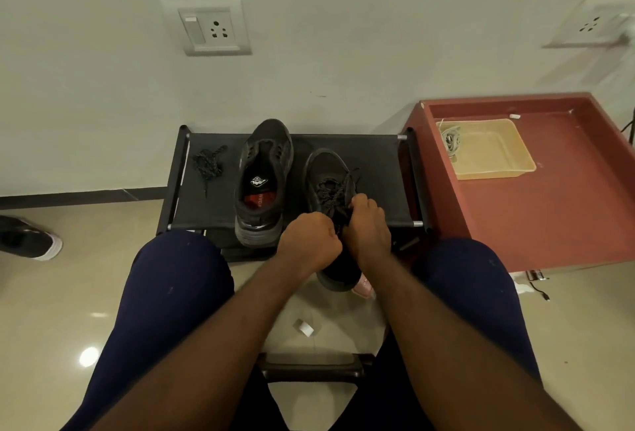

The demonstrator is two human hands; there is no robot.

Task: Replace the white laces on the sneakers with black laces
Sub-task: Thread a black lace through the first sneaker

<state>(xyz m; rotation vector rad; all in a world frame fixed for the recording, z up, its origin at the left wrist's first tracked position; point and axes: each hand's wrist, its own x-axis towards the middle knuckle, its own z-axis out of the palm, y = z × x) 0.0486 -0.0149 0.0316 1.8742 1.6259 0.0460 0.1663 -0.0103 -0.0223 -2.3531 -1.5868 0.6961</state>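
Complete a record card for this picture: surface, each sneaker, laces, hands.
Surface: black rack, beside a red table
Right sneaker: carries a threaded black lace
Left sneaker: no lace in it
Spare: loose black lace lying on the rack's left end
Old laces: white laces in the yellow tray on the table
Hands: left hand and right hand both grip the threaded black lace

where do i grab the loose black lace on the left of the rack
Pinch the loose black lace from above at the single tail trailing toward you; the rest lies bunched flat on the rack, so a tail should lift cleanly.
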